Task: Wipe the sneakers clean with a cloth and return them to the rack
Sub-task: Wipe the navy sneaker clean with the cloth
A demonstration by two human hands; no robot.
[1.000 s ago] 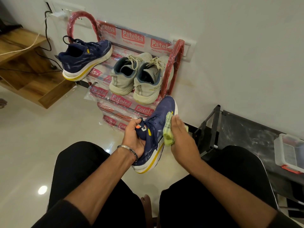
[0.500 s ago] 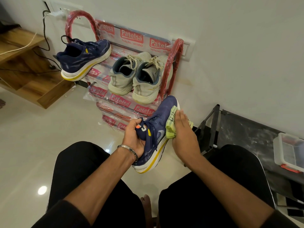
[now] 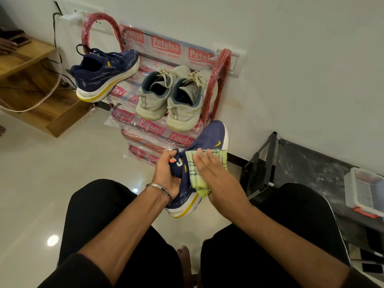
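Observation:
A navy sneaker (image 3: pixel 212 138) with a white and yellow sole is held over my knees, toe pointing up toward the wall. My left hand (image 3: pixel 166 173) grips it at the tongue and collar. My right hand (image 3: pixel 214 173) lies flat on a yellow-green checked cloth (image 3: pixel 195 169), pressing it against the shoe's side. The red shoe rack (image 3: pixel 220 80), still in printed plastic wrap, stands against the wall. On its top shelf sit the matching navy sneaker (image 3: pixel 104 73) at the left and a pair of pale grey sneakers (image 3: pixel 168 96) at the right.
A wooden shelf unit (image 3: pixel 31 80) with cables stands at the left. A black metal rack (image 3: pixel 264 163) and a dark surface with a clear plastic box (image 3: pixel 363 192) are at the right. Another person's hand (image 3: pixel 6 46) rests on the wooden top. The floor is glossy tile.
My right hand has slid the cloth from the toe area down and across toward the middle and heel of the held sneaker. The left hand keeps its grip.

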